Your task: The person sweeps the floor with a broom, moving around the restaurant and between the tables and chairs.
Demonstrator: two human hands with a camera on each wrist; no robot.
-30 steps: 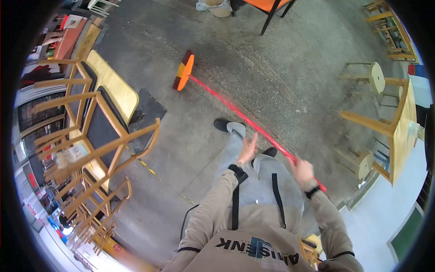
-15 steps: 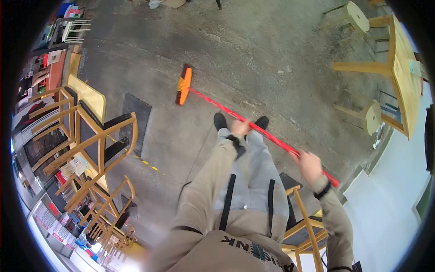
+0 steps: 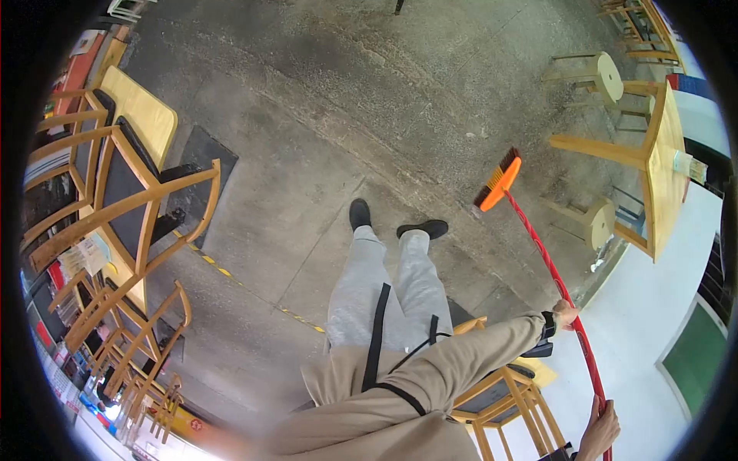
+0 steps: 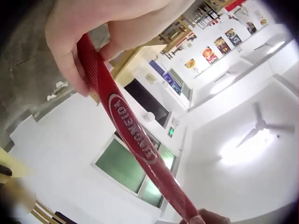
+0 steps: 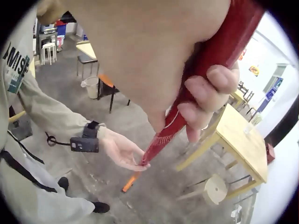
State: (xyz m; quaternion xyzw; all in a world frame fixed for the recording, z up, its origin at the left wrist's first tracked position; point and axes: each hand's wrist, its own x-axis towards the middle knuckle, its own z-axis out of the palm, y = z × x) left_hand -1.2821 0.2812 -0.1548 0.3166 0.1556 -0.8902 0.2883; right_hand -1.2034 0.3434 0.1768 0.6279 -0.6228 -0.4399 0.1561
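1. At your nine o'clock in the head view, wooden chairs [image 3: 146,196] stand against a pale tabletop [image 3: 142,115], which reaches toward ten o'clock.
2. Between eight and nine o'clock, yellow-and-black tape [image 3: 223,270] runs along the concrete floor [image 3: 261,184].
3. Near the centre, your dark shoes [image 3: 359,214] are on that floor, toes pointing different ways.
4. At five o'clock, another chair [image 3: 492,399] shows past your sleeve [image 3: 477,349].
5. The broom [image 3: 548,261] slants from two o'clock down to between four and five. Its orange head [image 3: 500,184] is at the upper end, dark bristles facing left.
6. At four o'clock, your left hand [image 3: 565,315] is clamped on the red handle [image 3: 586,349], thumb on one side and fingers on the other.
7. Between four and five o'clock, your right hand [image 3: 599,430] is closed round the handle nearer its end, fingers curled about it.
8. At two and three o'clock, two round stools [image 3: 610,77] stand beside a wooden table [image 3: 665,169].
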